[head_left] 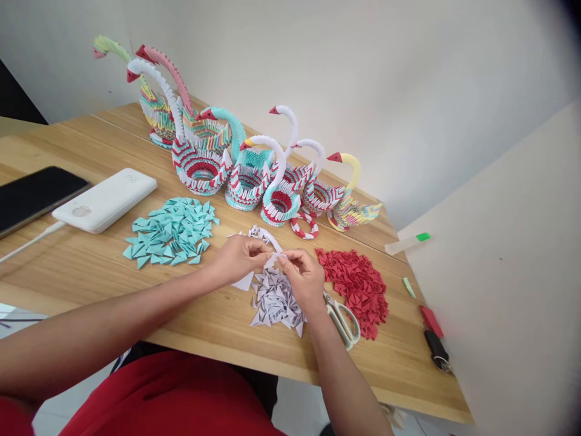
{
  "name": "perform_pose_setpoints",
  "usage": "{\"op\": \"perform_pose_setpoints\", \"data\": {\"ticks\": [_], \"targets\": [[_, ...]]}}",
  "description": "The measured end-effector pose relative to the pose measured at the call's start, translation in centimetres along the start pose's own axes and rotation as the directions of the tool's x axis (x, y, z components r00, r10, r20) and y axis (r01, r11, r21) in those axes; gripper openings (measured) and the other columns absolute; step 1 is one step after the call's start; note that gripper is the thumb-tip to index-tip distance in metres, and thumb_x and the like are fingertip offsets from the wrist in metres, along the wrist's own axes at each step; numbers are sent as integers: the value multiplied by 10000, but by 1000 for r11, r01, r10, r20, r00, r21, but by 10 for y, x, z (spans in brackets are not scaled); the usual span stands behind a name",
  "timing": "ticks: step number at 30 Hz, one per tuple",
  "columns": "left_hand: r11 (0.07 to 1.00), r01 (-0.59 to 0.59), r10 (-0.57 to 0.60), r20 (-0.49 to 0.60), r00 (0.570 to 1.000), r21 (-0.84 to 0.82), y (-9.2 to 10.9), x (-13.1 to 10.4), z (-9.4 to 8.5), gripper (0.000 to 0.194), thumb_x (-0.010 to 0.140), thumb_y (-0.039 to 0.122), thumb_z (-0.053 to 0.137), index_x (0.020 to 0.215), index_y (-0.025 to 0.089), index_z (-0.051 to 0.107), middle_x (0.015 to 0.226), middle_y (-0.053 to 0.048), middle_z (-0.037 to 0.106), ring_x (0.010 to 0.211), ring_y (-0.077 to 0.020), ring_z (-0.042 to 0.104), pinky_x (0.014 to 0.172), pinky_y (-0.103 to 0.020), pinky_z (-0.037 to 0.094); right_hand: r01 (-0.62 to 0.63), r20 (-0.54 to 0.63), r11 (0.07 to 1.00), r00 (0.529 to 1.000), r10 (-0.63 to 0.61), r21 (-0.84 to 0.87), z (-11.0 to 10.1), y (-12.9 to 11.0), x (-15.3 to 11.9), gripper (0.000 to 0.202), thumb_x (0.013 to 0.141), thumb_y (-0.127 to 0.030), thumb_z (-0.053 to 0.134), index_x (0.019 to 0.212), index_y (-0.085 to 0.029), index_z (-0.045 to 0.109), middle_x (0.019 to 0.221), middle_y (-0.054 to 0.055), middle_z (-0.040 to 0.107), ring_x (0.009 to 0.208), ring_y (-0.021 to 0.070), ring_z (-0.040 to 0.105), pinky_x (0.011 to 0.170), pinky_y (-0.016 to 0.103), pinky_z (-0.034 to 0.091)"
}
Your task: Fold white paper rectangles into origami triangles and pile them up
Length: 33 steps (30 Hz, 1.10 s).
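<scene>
My left hand (242,257) and my right hand (305,275) meet over the middle of the wooden table, fingers pinched on a small white paper piece (273,259) between them. Just below lies a pile of pale lilac-white folded triangles (278,298). Some white paper (244,282) rests flat beside my left hand. Behind my fingers is a curved white folded strip (271,237). A heap of teal triangles (175,233) is to the left, and a heap of red triangles (356,284) to the right. Scissors (344,321) lie next to my right wrist.
Several folded-paper swans (202,166) stand along the back by the wall. A red and white ring (304,225) lies before them. At left are a black phone (39,197) and a white power bank (106,200); at right, a green-capped tube (407,243) and a black key fob (436,350).
</scene>
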<state>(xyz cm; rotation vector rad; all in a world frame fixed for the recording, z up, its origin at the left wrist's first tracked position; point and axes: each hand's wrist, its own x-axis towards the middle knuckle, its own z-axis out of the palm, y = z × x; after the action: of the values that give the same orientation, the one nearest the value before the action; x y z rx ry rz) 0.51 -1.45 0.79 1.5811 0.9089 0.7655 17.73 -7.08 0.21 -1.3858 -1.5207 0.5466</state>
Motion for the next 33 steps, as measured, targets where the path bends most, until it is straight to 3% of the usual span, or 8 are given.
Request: {"op": "perform_pose_setpoints", "data": {"ticks": [2, 7, 13, 20, 24, 27, 30, 33], "targets": [[998, 33, -34, -12, 999, -55, 2, 0, 0, 125, 721, 214, 598, 641, 144, 664, 601, -1, 638, 582, -120, 562, 533, -205, 410, 186, -9, 976, 982, -188, -117, -1, -1, 0, 61, 842, -215, 620, 831, -216, 679, 775, 20, 685, 722, 156, 629, 683, 302, 510], [894, 213, -189, 99, 977, -395, 6, 1, 0, 95, 700, 187, 603, 627, 138, 638, 609, -1, 627, 572, -105, 567, 621, -236, 487, 546, 94, 801, 836, -541, -246, -8, 0, 3, 272, 851, -66, 548, 953, -272, 695, 882, 40, 714, 820, 171, 642, 709, 329, 511], [869, 239, -187, 158, 970, -434, 7, 1, -2, 95, 738, 215, 628, 692, 142, 668, 649, 1, 645, 614, -98, 577, 667, -235, 483, 600, 114, 743, 795, -596, -295, -12, -2, 6, 292, 853, -82, 563, 1015, -286, 693, 901, 45, 716, 825, 175, 643, 685, 331, 520], [872, 213, -140, 193, 971, -441, 7, 1, -3, 141, 752, 274, 656, 716, 138, 664, 652, 5, 637, 622, -100, 568, 668, -237, 465, 581, 98, 762, 809, -580, -285, -12, -3, 6, 280, 846, -78, 571, 994, -274, 707, 883, 48, 717, 815, 176, 641, 683, 329, 519], [881, 193, -156, 119, 981, -432, 6, 2, -3, 139, 736, 267, 666, 704, 132, 658, 644, 9, 628, 605, -94, 540, 642, -227, 443, 443, 107, 877, 897, -430, -187, -10, 1, 4, 262, 879, -127, 526, 978, -275, 718, 955, 51, 715, 901, 183, 649, 774, 345, 522], [887, 170, -152, 74, 986, -430, 6, 3, -3, 136, 732, 258, 658, 681, 132, 647, 648, 6, 630, 611, -97, 543, 656, -236, 450, 100, 92, 994, 990, -103, 36, -10, 3, 4, 224, 902, -241, 516, 1030, -260, 699, 1007, 53, 706, 861, 182, 665, 772, 335, 538], [903, 152, -132, 78, 988, -403, 5, 3, -2, 132, 728, 254, 649, 682, 131, 645, 657, -1, 631, 619, -104, 552, 652, -241, 455, -216, 160, 939, 971, 178, 269, -9, 2, 3, 245, 877, -361, 561, 1065, -249, 672, 878, 27, 711, 713, 159, 659, 680, 304, 548], [936, 96, -80, 59, 995, -338, 2, 3, -1, 132, 732, 249, 634, 678, 129, 647, 651, -3, 624, 610, -103, 547, 610, -225, 437, -332, 210, 888, 938, 276, 318, -5, -2, 3, 229, 795, -369, 670, 973, -224, 682, 696, -12, 668, 611, 124, 615, 606, 249, 514]]}}
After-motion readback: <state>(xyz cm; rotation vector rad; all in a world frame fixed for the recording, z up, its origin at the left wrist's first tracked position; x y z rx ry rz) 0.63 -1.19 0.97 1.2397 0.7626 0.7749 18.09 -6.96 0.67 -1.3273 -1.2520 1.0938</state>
